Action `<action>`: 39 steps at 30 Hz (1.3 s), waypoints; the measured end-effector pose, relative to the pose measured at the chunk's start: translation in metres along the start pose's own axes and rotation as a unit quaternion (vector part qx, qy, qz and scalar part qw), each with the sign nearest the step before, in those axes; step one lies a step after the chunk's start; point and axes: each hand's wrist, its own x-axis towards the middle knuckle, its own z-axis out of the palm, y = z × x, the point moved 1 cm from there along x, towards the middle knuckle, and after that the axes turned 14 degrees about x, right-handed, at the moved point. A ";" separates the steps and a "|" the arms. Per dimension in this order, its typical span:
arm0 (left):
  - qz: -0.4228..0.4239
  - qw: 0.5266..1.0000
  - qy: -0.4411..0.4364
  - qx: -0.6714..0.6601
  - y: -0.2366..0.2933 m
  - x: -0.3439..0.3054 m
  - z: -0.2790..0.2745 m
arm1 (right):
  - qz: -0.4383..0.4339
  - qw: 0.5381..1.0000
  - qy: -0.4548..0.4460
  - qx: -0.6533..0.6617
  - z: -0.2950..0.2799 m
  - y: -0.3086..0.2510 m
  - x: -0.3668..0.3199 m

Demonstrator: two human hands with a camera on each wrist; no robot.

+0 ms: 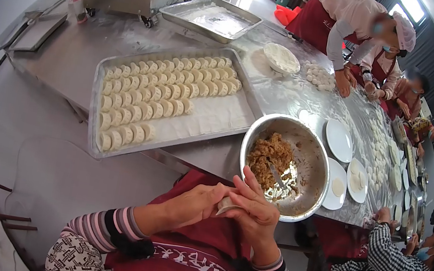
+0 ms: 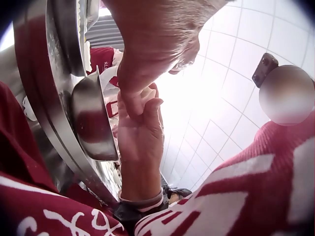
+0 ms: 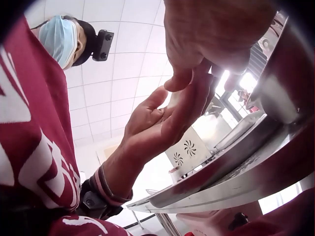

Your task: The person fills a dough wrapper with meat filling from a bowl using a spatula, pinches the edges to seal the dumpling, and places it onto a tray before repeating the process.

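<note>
In the head view, a pale dumpling (image 1: 226, 206) is held between both hands, in front of the apron and near the table edge. My left hand (image 1: 195, 203) grips it from the left, with the fingers reaching over it. From the other side my right hand (image 1: 257, 212) pinches its edge, some fingers spread upward. The hands cover much of the dumpling; a bit of dough (image 2: 149, 94) shows between them in the left wrist view. Just beyond the right hand stands a steel bowl (image 1: 306, 205) with brown filling (image 1: 271, 155) and a metal utensil (image 1: 277, 176) in it.
A large tray (image 1: 220, 114) holds rows of finished dumplings (image 1: 169, 78). White plates (image 1: 339, 140) stand right of the bowl, some with dough wrappers (image 1: 338, 187). Farther back are a floured tray (image 1: 213, 18) and a flour bowl (image 1: 281, 58). Several people work along the table's right side.
</note>
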 end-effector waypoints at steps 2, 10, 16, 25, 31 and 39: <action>-0.028 0.998 0.042 -0.042 0.013 0.000 0.012 | -0.022 0.996 -0.070 -0.045 -0.003 0.001 0.002; -0.070 0.997 0.018 -0.040 0.016 0.000 0.002 | 0.022 0.998 -0.058 0.001 0.000 0.004 0.000; -0.088 0.995 -0.024 -0.037 0.013 0.002 -0.003 | 0.007 0.989 -0.132 -0.067 0.000 -0.009 0.011; -0.088 0.951 -0.068 -0.289 -0.004 0.008 -0.015 | 0.049 0.993 -0.087 -0.058 0.002 -0.004 0.009; -0.144 0.965 0.005 -0.218 0.017 0.007 -0.004 | 0.045 0.973 -0.195 -0.118 0.002 -0.013 0.024; -0.128 0.962 -0.060 -0.233 0.018 0.007 -0.013 | 0.027 0.970 -0.209 -0.118 -0.001 -0.004 0.024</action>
